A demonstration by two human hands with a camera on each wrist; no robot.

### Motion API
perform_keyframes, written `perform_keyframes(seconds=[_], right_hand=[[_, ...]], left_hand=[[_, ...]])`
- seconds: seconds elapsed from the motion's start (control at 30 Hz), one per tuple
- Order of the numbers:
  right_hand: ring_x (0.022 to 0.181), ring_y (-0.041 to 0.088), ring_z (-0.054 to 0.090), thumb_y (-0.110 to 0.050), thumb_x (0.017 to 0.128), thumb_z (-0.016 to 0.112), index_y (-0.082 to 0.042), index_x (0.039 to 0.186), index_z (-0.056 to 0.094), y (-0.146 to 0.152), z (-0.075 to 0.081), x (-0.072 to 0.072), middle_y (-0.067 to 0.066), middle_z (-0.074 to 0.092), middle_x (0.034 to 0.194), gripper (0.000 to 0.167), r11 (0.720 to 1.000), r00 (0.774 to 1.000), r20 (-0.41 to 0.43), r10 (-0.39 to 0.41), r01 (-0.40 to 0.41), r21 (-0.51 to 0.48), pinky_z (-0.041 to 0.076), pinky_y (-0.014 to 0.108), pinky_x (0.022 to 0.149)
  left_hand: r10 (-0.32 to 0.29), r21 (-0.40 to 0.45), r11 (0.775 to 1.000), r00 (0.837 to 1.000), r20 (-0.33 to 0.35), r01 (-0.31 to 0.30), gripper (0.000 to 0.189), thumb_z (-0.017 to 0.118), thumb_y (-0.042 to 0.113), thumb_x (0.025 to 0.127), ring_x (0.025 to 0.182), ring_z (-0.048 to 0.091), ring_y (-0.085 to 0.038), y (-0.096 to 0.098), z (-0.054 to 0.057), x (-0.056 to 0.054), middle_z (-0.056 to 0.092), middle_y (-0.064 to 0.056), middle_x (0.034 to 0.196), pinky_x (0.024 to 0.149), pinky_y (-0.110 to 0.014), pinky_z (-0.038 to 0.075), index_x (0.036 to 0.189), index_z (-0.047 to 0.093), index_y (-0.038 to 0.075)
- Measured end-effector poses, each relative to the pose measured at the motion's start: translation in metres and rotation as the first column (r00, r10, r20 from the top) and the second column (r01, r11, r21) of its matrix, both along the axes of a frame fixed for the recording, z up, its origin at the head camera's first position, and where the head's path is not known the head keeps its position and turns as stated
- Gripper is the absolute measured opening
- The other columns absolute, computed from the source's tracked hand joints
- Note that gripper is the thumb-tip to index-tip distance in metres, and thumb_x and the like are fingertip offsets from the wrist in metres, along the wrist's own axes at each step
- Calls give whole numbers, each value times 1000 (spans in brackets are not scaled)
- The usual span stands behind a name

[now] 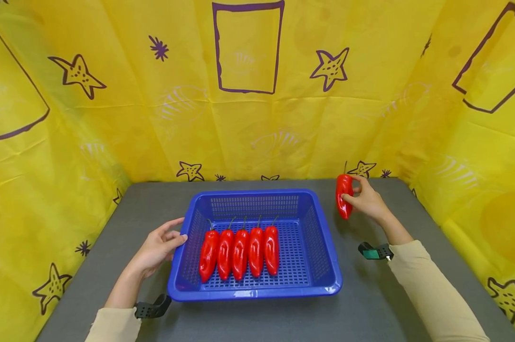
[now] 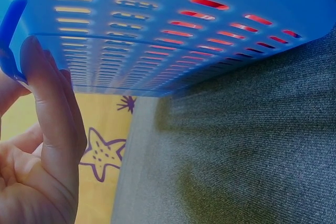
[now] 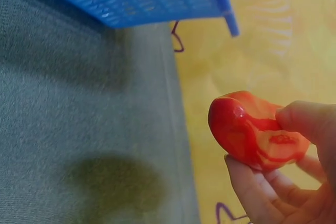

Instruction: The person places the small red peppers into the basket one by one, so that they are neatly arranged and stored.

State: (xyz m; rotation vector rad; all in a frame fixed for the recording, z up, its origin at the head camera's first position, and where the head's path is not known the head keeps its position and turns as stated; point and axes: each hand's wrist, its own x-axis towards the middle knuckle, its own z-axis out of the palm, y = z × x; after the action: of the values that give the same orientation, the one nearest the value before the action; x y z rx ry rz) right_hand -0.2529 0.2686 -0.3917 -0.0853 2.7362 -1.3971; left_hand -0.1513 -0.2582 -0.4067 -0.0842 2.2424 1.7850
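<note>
A blue plastic basket point(image 1: 257, 293) sits on the table with several glossy red peppers point(image 1: 240, 254) lying side by side in its left and middle part, stems pointing to the back. My left hand point(image 1: 157, 249) grips the basket's left rim; in the left wrist view its fingers point(image 2: 50, 98) lie against the outside of the slotted wall. Off the basket's right side, my right hand point(image 1: 366, 198) pinches another red pepper point(image 1: 344, 197) between thumb and fingers, stem up. The right wrist view shows this pepper point(image 3: 244, 129) raised over the tabletop, its shadow below.
The grey cloth-covered table point(image 1: 257, 320) runs back to a yellow curtain point(image 1: 249, 133) printed with starfish and fish, which also hangs on both sides. A dark strap point(image 1: 154, 308) is at the left wrist, another strap point(image 1: 375, 251) at the right.
</note>
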Motion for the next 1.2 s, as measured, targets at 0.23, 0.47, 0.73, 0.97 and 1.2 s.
perform_keyframes(seconds=[0.23, 0.47, 0.73, 0.97, 1.2], right_hand=[[80, 33, 64, -23, 87, 63, -6, 144, 16, -12, 17, 6, 31, 45, 119, 75, 999, 1000, -11, 19, -18, 42, 57, 34, 59], [84, 34, 63, -20, 87, 62, -6, 143, 18, -28, 28, 13, 29, 45, 120, 73, 998, 998, -21, 57, -56, 32, 57, 35, 60], [85, 34, 64, -19, 86, 62, -7, 142, 18, -48, 40, 19, 30, 44, 122, 73, 994, 994, -20, 106, -105, 39, 57, 34, 60], [79, 29, 65, -16, 86, 62, -5, 140, 20, -61, 42, 21, 30, 46, 120, 70, 989, 990, -22, 140, -139, 42, 57, 36, 61], [79, 28, 65, -14, 85, 63, -4, 140, 20, -72, 44, 23, 30, 49, 118, 70, 986, 986, -11, 165, -165, 41, 57, 38, 62]], left_hand=[[-1, 5, 1000, 1000, -3, 1, 67, 62, 21, 88, 75, 66, -24, 0, -1, 0, 61, -13, 93, 66, -42, 57, 143, 26, 10], [7, -7, 1000, 1000, 5, -7, 67, 62, 22, 88, 77, 65, -25, -1, -1, 1, 61, -14, 95, 67, -42, 57, 143, 25, 11], [7, -13, 1000, 1000, 6, -7, 67, 61, 22, 89, 78, 66, -25, -1, -1, 0, 61, -15, 96, 67, -42, 56, 144, 25, 11], [0, -10, 1000, 1000, 1, 0, 67, 62, 22, 88, 77, 66, -25, 0, 0, 1, 61, -16, 97, 67, -43, 56, 143, 25, 10], [0, -8, 1000, 1000, 2, 0, 67, 62, 22, 88, 77, 66, -26, 0, 1, 2, 61, -16, 96, 67, -43, 56, 143, 25, 10]])
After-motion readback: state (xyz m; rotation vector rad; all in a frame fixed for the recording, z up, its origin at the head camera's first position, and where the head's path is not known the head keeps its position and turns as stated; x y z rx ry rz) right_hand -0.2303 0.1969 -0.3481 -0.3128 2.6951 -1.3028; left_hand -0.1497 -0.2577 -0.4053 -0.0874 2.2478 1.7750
